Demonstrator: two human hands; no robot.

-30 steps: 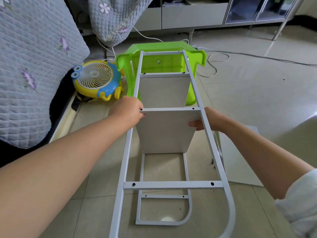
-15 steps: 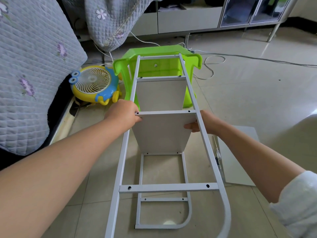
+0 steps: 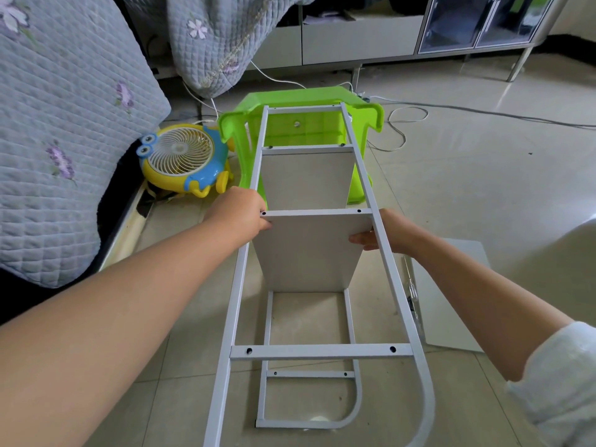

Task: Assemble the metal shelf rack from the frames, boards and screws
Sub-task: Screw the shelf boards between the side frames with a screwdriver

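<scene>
The grey metal upper frame [image 3: 322, 351] runs away from me, its far end resting on a green plastic stool [image 3: 306, 130]. A lower frame [image 3: 306, 424] lies on the floor beneath it. Two grey boards stand on edge between them: a far board [image 3: 306, 175] and a near board [image 3: 309, 250]. My left hand [image 3: 237, 214] grips the near board's top left corner at the frame rail. At the board's right edge, my right hand [image 3: 387, 235] holds it from under the right rail.
A spare grey board [image 3: 451, 301] lies on the floor to the right, with a screwdriver [image 3: 411, 291] along its left edge. A yellow and blue toy fan [image 3: 183, 159] sits at the left by a quilt-covered bed [image 3: 64, 124]. Cables trail across the floor behind the stool.
My view has shifted slightly. Both hands stay on the near board at the same spots, and the board and frames have not visibly moved.
</scene>
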